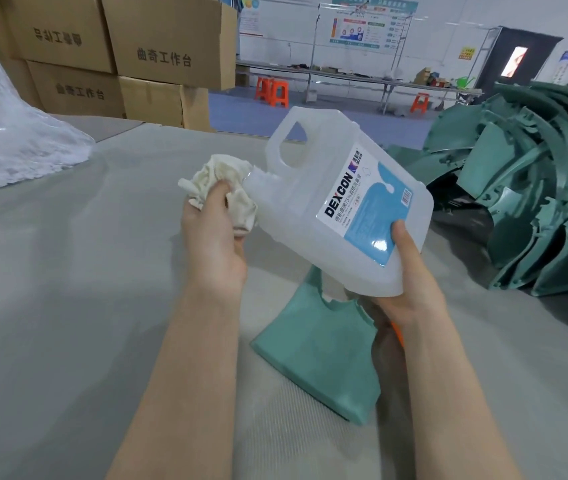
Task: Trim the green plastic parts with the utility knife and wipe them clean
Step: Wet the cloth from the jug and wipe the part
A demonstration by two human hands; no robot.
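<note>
DEXCON jug (338, 202) tilted, spout at your rag (227, 178).
Your left hand (213, 237) grips the rag mid-frame; your right hand (405, 278) grips the jug's base.

Cardboard boxes (157, 46) stacked left (printed labels), orange stools (273, 92) on blue floor (327, 116).

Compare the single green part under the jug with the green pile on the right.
The single green part lies alone on the table, close in front; the green pile is many parts nested together at the right. The single green part looks lighter teal; the green pile looks darker. Both are green plastic with ragged edges.
</note>
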